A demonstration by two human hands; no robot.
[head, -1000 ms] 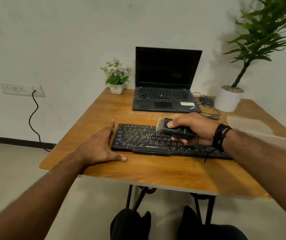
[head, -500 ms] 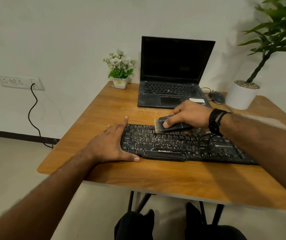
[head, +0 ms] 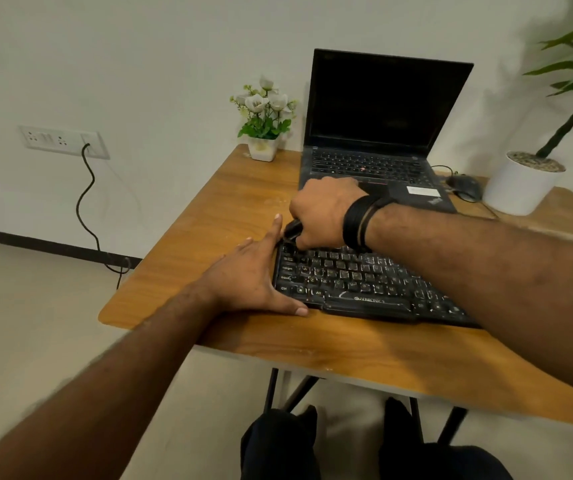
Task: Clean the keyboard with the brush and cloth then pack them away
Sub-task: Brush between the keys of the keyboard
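Keyboard (head: 354,282) lying near the counter (head: 313,344) front edge, braced at its left end by the left hand (head: 247,282), flat, fingers spread. Right hand (head: 323,213) fisted over the brush (head: 292,228) at the far-left corner, bristles hidden. Just beyond, an open laptop (head: 375,133). Likely risk: swept dust landing on its keys, or the keyboard skidding if bracing slackens. Cloth not in view.

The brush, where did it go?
In the head view the brush is nearly hidden inside the right hand, at the keyboard's far left corner, just beside the left hand's fingertips.
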